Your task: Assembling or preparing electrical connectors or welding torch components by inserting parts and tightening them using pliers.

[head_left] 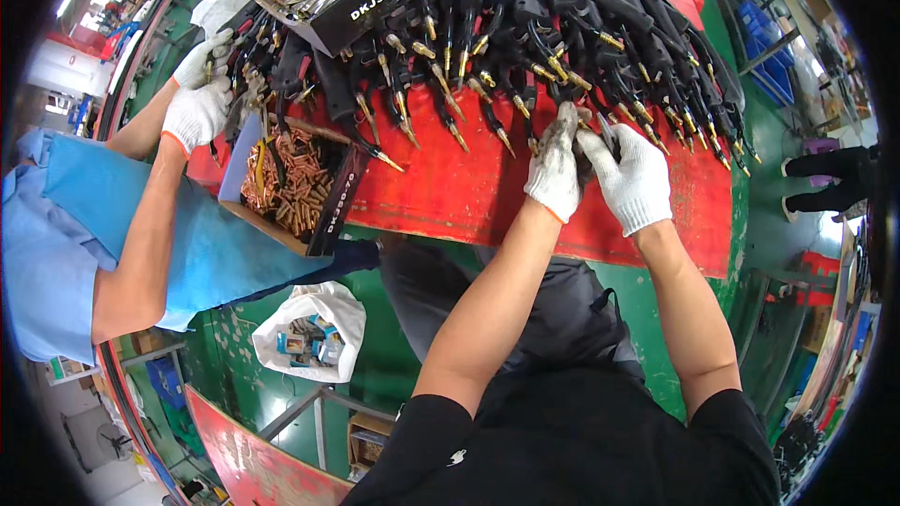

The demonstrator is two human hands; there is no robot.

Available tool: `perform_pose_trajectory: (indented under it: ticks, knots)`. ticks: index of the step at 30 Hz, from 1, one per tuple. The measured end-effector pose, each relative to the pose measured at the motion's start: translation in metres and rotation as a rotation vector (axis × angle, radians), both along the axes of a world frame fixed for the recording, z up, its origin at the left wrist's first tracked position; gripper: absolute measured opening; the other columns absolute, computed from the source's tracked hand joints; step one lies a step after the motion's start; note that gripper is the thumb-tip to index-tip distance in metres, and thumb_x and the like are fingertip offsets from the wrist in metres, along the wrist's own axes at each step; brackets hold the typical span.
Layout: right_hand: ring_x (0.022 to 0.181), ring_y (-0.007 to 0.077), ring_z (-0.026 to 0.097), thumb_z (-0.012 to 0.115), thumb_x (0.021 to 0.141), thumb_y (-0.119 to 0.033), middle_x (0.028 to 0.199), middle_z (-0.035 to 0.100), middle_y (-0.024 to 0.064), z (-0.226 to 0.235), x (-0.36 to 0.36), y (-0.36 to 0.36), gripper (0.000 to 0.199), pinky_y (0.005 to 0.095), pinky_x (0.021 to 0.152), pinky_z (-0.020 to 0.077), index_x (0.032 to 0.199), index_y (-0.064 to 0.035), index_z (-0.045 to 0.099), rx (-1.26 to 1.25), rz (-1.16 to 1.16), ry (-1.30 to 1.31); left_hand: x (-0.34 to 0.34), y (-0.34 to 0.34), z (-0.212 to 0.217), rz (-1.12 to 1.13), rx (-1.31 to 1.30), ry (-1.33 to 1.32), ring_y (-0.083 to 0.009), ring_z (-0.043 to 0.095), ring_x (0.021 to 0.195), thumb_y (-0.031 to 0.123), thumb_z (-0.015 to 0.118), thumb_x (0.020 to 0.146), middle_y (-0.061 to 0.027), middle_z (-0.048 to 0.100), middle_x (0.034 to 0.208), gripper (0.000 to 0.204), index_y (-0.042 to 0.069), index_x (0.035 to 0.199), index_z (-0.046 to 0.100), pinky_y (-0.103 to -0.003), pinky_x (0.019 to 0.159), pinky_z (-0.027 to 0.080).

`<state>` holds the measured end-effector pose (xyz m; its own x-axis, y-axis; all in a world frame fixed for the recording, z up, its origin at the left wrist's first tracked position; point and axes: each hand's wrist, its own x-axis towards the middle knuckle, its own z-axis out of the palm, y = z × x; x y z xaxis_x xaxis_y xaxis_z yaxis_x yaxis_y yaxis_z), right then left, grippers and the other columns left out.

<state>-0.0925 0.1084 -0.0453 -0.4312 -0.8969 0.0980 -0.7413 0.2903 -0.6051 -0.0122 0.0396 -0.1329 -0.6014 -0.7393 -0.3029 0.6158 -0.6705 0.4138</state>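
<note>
The left hand (pixel 555 166), in a soiled white knit glove, is curling closed around the black handle of a brass-tipped welding torch (pixel 583 111), while the right hand (pixel 636 178), in a cleaner white glove, is pinching a small dark tool (pixel 607 136) against that same torch, just beside the left fingers. Both are working over the red metal tabletop (pixel 469 192), at the near edge of a heap of black torch cables (pixel 525 28). Well apart to the left, a co-worker's gloved hands (pixel 197 112) are busy above a cardboard box of copper tips (pixel 291 183).
</note>
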Motion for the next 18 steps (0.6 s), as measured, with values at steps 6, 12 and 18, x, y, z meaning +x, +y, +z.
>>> perform_pose_trajectory:
  ticks: [6,12,18]
  knots:
    - [0.074,0.0377,0.065,0.072,0.091,-0.029,0.081,0.066,0.0170,-0.009,0.003,-0.002,0.024,0.0424,0.065,0.0505,0.091,-0.0061,0.065,-0.054,-0.023,0.163,-0.004,0.003,-0.002,0.068,-0.022,-0.038,-0.0146,0.063,0.071,0.055,0.059,0.100,-0.0015,0.066,0.084,0.041,0.016,0.107,0.064,-0.030,0.062,0.051]
    - [0.076,0.0354,0.066,0.075,0.087,-0.019,0.083,0.066,0.0155,-0.006,0.004,0.006,0.016,0.0412,0.068,0.0523,0.091,-0.0069,0.066,-0.235,-0.014,0.106,0.002,0.001,-0.015,-0.044,-0.046,-0.033,-0.0131,0.062,0.071,0.055,0.059,0.100,-0.0007,0.066,0.084,0.041,0.014,0.107,0.065,-0.029,0.061,0.051]
    - [0.084,0.0325,0.070,0.076,0.082,-0.016,0.089,0.069,0.0126,-0.005,0.007,0.035,0.020,0.0391,0.075,0.0560,0.100,-0.0090,0.070,-0.014,0.214,-0.044,0.013,0.047,-0.003,0.020,0.166,0.045,-0.0177,0.065,0.091,0.057,0.055,0.101,-0.0054,0.067,0.097,0.049,0.009,0.106,0.065,-0.033,0.080,0.054]
